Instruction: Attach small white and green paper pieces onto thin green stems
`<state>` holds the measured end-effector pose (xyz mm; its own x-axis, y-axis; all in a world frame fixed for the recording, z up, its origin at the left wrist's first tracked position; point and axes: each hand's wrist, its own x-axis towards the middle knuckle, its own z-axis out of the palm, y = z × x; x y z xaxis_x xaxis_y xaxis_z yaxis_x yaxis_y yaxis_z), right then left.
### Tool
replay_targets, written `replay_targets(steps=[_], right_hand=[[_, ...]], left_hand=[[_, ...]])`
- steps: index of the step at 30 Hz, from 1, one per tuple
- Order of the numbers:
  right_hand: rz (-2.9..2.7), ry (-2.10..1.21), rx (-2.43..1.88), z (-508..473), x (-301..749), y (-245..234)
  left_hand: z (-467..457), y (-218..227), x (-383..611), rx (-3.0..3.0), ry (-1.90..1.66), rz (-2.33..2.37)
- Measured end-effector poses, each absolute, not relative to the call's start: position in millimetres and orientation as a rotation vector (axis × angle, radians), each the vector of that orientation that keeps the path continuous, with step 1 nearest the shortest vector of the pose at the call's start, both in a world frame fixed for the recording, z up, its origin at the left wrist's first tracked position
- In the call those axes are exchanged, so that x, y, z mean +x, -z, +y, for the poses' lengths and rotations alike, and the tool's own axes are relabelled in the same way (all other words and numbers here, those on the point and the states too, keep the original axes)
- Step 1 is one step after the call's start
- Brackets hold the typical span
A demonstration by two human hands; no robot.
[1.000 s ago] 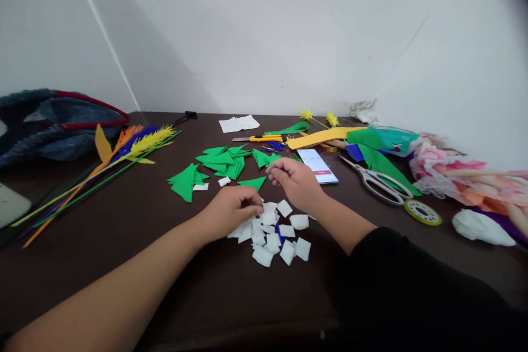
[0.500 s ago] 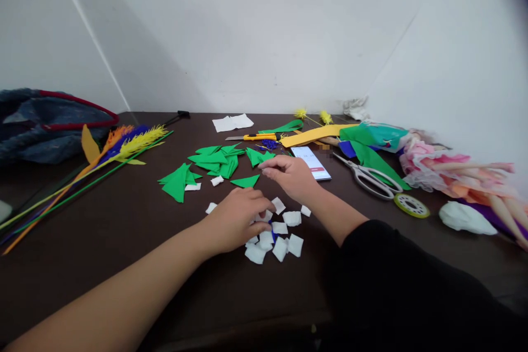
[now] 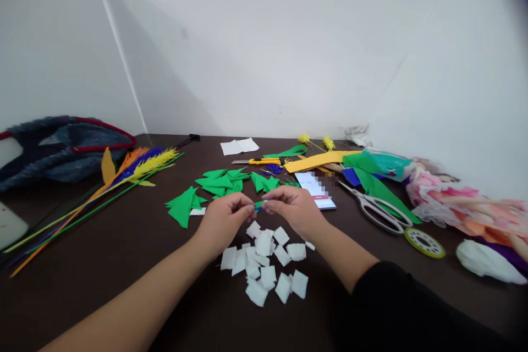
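Observation:
My left hand (image 3: 226,219) pinches a small thin blue strip (image 3: 258,208) between thumb and forefinger. Close beside it, the fingertips of my right hand (image 3: 293,209) are pressed together at the strip's other end; what lies in them is too small to make out. Below both hands lies a loose spread of small white paper squares (image 3: 263,244), some overlapping. Just beyond the hands are folded green paper pieces (image 3: 223,182), with another green pile (image 3: 183,207) to the left.
A yellow utility knife (image 3: 264,161) and yellow strip (image 3: 322,161) lie behind. On the right are a phone (image 3: 307,184), scissors (image 3: 377,212), a tape roll (image 3: 424,243) and a doll (image 3: 449,192). Coloured stems (image 3: 82,203) and a denim bag (image 3: 82,143) sit left.
Both hands have come together above the white squares, with the blue strip now held between them. My left hand has lifted off the squares, uncovering more of them. The view has tilted up.

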<state>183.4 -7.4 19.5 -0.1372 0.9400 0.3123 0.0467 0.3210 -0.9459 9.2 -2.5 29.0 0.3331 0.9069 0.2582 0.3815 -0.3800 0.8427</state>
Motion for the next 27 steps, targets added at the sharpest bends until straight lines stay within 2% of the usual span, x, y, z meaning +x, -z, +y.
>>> replay_targets(steps=[6, 9, 19, 27], right_hand=[[-1.620, -0.729, -0.867, -13, 177, -24], [-1.630, -0.683, -0.852, -14, 172, -25], [-1.419, -1.001, -0.776, -11, 161, -10], [-1.663, -0.651, -1.044, -15, 157, -13]], left_hand=[[-2, -26, 12, 1.668, -1.103, 1.081], [-5, -26, 15, 1.530, -1.082, 0.998], [-7, -21, 12, 1.389, -1.052, 0.784], [-4, -21, 7, 1.348, -1.129, 0.816]])
